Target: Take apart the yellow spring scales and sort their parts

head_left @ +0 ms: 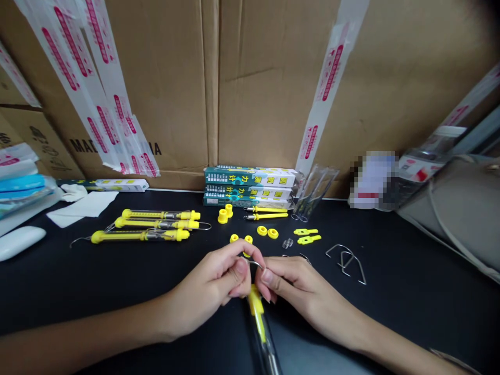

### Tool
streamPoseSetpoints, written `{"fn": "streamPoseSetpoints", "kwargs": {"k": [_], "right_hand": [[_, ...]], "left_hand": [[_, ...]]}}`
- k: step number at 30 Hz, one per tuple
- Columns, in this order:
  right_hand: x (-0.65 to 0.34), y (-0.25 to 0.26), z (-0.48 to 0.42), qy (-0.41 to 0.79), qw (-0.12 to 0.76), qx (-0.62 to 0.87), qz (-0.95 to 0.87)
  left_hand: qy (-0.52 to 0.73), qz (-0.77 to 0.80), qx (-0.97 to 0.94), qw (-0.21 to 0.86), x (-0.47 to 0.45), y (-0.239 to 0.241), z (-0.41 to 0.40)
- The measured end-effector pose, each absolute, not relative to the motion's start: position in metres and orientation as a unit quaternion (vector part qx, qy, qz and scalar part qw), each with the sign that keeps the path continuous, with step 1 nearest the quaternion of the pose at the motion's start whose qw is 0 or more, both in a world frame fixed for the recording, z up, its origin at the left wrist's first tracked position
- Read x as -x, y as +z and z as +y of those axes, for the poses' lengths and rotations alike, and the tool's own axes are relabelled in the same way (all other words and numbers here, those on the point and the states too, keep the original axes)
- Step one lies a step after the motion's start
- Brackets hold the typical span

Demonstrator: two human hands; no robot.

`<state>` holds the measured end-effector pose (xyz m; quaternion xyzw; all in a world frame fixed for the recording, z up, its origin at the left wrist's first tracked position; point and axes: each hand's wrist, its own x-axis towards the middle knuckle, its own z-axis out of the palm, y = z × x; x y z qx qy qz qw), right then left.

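My left hand (219, 284) and my right hand (292, 286) meet over the black table (410, 291), both pinched round the yellow top end of a clear spring-scale tube (261, 325) that points down toward me. A thin metal hook (255, 263) shows between the fingertips. Just beyond the hands lie small yellow caps (267, 232), yellow clips (308, 236), a small spring (288, 242) and bent wire hooks (347, 260). Three finished yellow spring scales (152, 225) lie to the left.
Stacked teal product boxes (250, 187) and clear tubes (314, 192) stand at the back against large cardboard cartons (273, 83). White paper (84, 205), a white mouse-like object (19, 242) and plastic packets (19, 182) are at far left. A grey bag (457, 208) sits right.
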<state>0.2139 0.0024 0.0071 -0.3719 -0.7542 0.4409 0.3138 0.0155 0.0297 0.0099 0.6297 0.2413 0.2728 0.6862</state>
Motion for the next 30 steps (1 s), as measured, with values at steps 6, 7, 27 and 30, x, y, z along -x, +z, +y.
{"fn": "streamPoseSetpoints", "kwargs": {"k": [6,7,27,30], "right_hand": [[-0.2141,0.0073,0.004,0.447,0.309,0.36,-0.759],[-0.2142,0.007,0.0042,0.448,0.309,0.359,-0.758],[-0.2159,0.0084,0.0037,0.479,0.328,0.355,-0.733],[-0.216,0.0082,0.0054,0.486,0.333,0.354,-0.726]], "left_hand": [[0.271,0.239,-0.627,0.69,-0.0158,0.0078,0.0294],[0.272,0.239,-0.624,0.693,-0.0161,0.0071,0.0293],[0.29,0.223,-0.572,0.734,-0.0227,0.0054,0.0291],[0.29,0.216,-0.555,0.749,-0.0246,0.0059,0.0292]]}}
